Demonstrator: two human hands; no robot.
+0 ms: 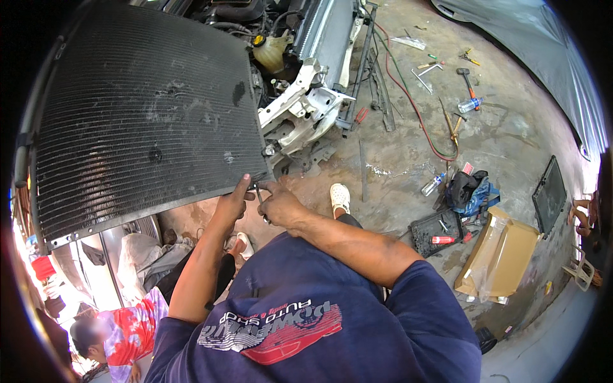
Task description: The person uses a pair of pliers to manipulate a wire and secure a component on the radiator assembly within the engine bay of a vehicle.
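A large black finned radiator panel [147,115] spans the upper left, its ridged face toward me. At its near right corner my left hand [235,203] is closed, thumb pointing up and fingers curled; what sits in its grip is hidden. Right beside it, my right hand [281,205] is closed around a slim metal hand tool [258,193]. The tool's upper end meets the panel's corner, and its exact kind does not show. Both hands are close together in front of my belly.
Behind the panel are a car's open front, a yellowish coolant reservoir [273,54] and white frame metal [310,96]. On the floor at right lie a hammer [467,83], hoses, water bottles, a toolbox [429,233] and a cardboard box [498,255]. Another person [131,329] is at lower left.
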